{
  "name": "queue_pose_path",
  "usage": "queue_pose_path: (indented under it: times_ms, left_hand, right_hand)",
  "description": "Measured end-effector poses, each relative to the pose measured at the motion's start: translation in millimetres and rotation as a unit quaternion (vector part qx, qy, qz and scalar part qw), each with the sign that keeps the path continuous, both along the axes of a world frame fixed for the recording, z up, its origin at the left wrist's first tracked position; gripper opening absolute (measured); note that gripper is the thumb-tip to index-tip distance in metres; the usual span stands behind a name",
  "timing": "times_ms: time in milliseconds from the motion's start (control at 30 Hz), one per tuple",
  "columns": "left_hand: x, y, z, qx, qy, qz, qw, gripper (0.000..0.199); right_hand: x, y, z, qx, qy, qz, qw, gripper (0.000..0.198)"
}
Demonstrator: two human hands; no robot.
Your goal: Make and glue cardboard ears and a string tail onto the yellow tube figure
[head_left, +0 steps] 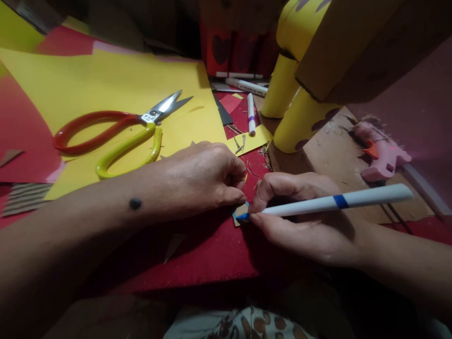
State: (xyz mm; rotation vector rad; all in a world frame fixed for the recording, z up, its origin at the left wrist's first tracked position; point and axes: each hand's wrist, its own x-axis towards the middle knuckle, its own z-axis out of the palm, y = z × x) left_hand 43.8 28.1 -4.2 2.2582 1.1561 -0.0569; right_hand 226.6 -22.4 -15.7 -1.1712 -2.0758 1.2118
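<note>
My right hand (303,216) grips a white felt-tip marker (370,197) with a blue band, its blue tip pointing left and down. The tip meets a small piece of cardboard (240,211) that has blue along its edge. My left hand (212,176) is closed, thumb and fingers pinching the upper side of that same cardboard piece against the red table (212,259). Just beyond my left wrist lie scissors (153,115) with one red and one yellow handle, blades apart, on a yellow sheet of paper (141,75).
Yellow cardboard tubes (280,87) with purple patches stand behind my right hand, under a brown box (353,52). A pink glue gun (381,155) lies at right. Another marker (251,113) rests beside scraps. Corrugated cardboard (24,198) is at left.
</note>
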Motion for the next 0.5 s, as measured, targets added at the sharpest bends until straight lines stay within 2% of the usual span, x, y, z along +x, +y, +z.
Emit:
queue_pose_path:
  times_ms: [133, 300, 500]
  left_hand:
    - [0.5, 0.1, 0.5, 0.005, 0.007, -0.003, 1.000, 0.013]
    - [-0.2, 0.4, 0.3, 0.010, 0.010, -0.005, 1.000, 0.011]
    - [0.3, 0.9, 0.5, 0.010, 0.006, -0.011, 1.000, 0.012]
  right_hand:
    - [-1.2, -0.2, -0.8, 0.001, -0.002, 0.011, 1.000, 0.009]
    - [0.3, -0.5, 2.3, -0.004, -0.051, 0.026, 0.998, 0.009]
    - [1.6, -1.3, 2.4, 0.004, -0.051, 0.034, 0.998, 0.008]
